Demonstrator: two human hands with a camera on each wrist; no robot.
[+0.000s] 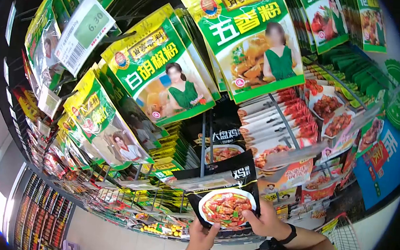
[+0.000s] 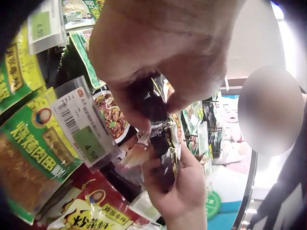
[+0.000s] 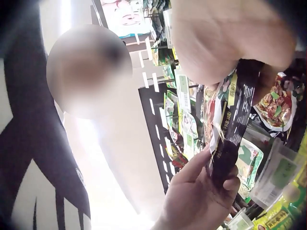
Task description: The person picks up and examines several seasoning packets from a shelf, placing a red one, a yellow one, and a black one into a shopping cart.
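Note:
Both hands hold a black packet [image 1: 225, 204] with a dish picture on its front, low in the head view beside the hanging packets. The left hand [image 1: 201, 239] pinches its lower left corner, thumb on the front. At the packet's right side the right hand [image 1: 267, 221] grips with its thumb over the picture. In the left wrist view the packet [image 2: 160, 143] is seen edge-on between the left hand [image 2: 168, 48] above and the right hand [image 2: 184, 189] below. The right wrist view shows the packet [image 3: 235, 120] side-on, held by the right hand [image 3: 230, 38] and left hand [image 3: 196, 196].
Green and yellow seasoning packets [image 1: 259, 44] hang on hooks above, with a price tag [image 1: 85, 34] at upper left. Similar black packets [image 1: 222, 139] hang behind the held one. A wire basket or cart [image 1: 345, 235] stands at lower right, and far shelves [image 1: 42, 211] at lower left.

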